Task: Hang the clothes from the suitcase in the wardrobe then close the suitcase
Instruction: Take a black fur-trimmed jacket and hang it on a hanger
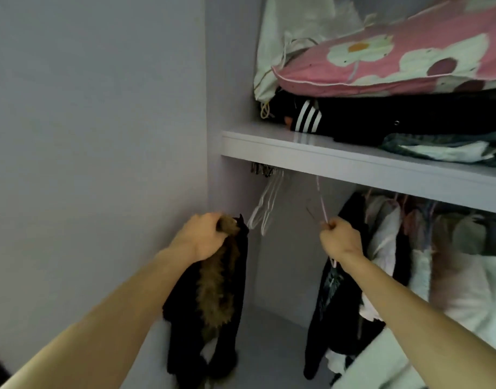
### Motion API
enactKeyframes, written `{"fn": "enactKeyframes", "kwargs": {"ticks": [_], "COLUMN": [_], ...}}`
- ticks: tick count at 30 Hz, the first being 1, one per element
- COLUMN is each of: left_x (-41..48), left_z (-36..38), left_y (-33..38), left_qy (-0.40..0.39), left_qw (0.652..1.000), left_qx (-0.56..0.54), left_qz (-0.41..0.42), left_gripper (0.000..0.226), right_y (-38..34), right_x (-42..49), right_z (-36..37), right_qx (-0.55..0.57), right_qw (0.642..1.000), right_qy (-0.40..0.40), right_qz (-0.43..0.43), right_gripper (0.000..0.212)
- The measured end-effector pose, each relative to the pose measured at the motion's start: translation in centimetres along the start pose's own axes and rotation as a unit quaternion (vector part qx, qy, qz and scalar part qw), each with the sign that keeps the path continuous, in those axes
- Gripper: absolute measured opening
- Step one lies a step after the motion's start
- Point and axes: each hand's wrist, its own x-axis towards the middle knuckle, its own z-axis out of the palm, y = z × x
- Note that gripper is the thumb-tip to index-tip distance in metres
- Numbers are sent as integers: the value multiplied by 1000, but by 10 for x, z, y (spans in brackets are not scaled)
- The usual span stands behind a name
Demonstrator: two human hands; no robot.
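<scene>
My left hand (pixel 200 237) grips the top of a black garment with brown fur trim (pixel 215 299), which hangs down in front of the wardrobe's left side. My right hand (pixel 340 238) pinches a thin pink wire hanger (pixel 322 204) that runs up toward the rail under the shelf. A dark garment (pixel 331 304) hangs below my right wrist. Several empty white hangers (pixel 265 203) dangle from the rail between my hands. The suitcase is out of view.
The white wardrobe shelf (pixel 353 161) crosses above my hands, stacked with a pink flowered pillow (pixel 395 60) and folded dark clothes (pixel 367 119). Hung clothes (pixel 426 248) crowd the rail at the right. The wardrobe's left wall (pixel 100 136) stands close.
</scene>
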Motion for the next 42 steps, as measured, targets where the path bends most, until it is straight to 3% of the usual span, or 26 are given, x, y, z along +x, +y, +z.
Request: {"fn": "enactKeyframes", "kwargs": {"ticks": [4,8,15,19,21,26,29,34,35,37,39,41,42], "left_x": [-34,-65,-124,-142,-146,-160,-167,-178,-180,-178,-174,-173,-172], "left_z": [22,43,110,122,123,122,121,117,114,107,100,91,87], "left_y": [36,77,108,133,145,167,181,196,200,205,208,214,219], "left_qy": [-40,-114,-222,-221,-203,-210,-208,-308,-326,-347,-345,-349,-354], "left_qw": [984,941,879,821,823,854,855,890,887,883,892,901,901], "left_qx": [-173,-313,-378,-477,-483,-437,-441,-322,-314,-304,-280,-249,-244], "left_qz": [-25,-64,-187,-223,-220,-189,-177,-96,-87,-80,-79,-70,-63], "left_gripper": [31,39,53,37,29,39,34,39,39,40,46,57,59], "right_y": [11,23,40,67,81,89,83,78,80,87,93,94,94], "right_x": [-50,-105,-219,-244,-250,-248,-239,-225,-222,-218,-224,-235,-240], "right_z": [-45,-79,-129,-138,-144,-174,-190,-208,-211,-214,-212,-205,-200], "right_qx": [18,85,270,312,307,320,387,546,553,514,405,259,210], "right_qw": [999,992,954,940,940,929,898,801,796,831,901,957,967], "right_qy": [-43,-73,-108,-119,-129,-166,-184,-187,-178,-143,-107,-117,-141], "right_qz": [23,54,78,76,68,83,101,160,168,156,109,51,31], "right_gripper": [29,25,24,24,25,19,27,25,26,30,34,46,51]}}
